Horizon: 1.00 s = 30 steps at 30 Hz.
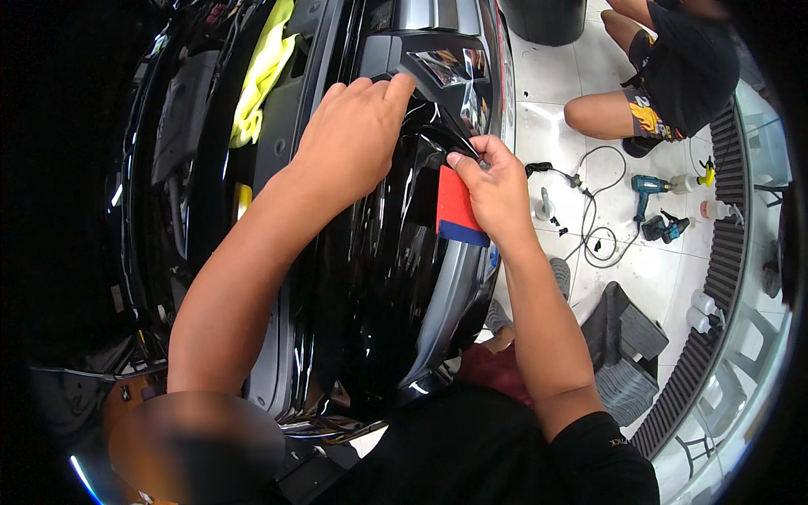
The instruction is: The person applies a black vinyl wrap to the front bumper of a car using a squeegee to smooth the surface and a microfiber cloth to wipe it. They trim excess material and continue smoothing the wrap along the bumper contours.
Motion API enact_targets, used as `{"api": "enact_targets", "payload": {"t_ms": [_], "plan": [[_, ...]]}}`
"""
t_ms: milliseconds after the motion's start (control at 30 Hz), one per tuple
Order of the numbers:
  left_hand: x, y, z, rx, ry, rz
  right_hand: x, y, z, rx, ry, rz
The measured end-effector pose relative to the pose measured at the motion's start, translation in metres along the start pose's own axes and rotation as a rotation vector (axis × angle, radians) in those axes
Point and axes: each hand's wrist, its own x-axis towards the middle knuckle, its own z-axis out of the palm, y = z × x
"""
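Observation:
A glossy black film [438,123] is stretched between my two hands over the black front end of a car [370,252]. My left hand [358,122] is closed on the film's far edge, with its fingertips partly hidden. At the right, my right hand [497,181] pinches a corner of the film between thumb and fingers. That same hand also holds a red squeegee [459,202] with a dark blue edge, flat against the palm side. Below the film lie the car's shiny black panel and a grey trim strip [446,295].
A yellow cloth [265,76] lies over the car at far left. On the tiled floor are a teal heat gun [646,192], a looped cable [593,219], bottles [703,311] and a dark mat [623,362]. A person [665,76] crouches at far right, near a black bin [547,18].

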Motion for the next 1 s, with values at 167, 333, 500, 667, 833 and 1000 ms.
{"api": "enact_targets", "payload": {"t_ms": [167,333,500,667,833,1000], "plan": [[0.001,0.000,0.002,0.017,-0.022,-0.022,-0.009,-0.008,-0.024,0.051,-0.057,0.144],[0.001,-0.004,0.001,-0.019,0.003,0.016,-0.053,-0.014,-0.084,0.409,0.173,0.426],[-0.002,-0.007,0.006,-0.019,0.047,0.048,-0.134,-0.052,-0.070,0.430,-0.140,0.357],[0.001,-0.008,0.007,-0.021,0.037,0.030,-0.126,-0.066,-0.031,-0.735,-0.540,-0.909],[0.000,-0.009,0.007,-0.040,0.074,0.044,-0.122,-0.037,-0.004,-0.902,-0.543,-1.166],[0.002,-0.013,0.006,-0.125,0.021,-0.022,-0.098,-0.041,0.000,-0.951,-0.548,-1.200]]}}
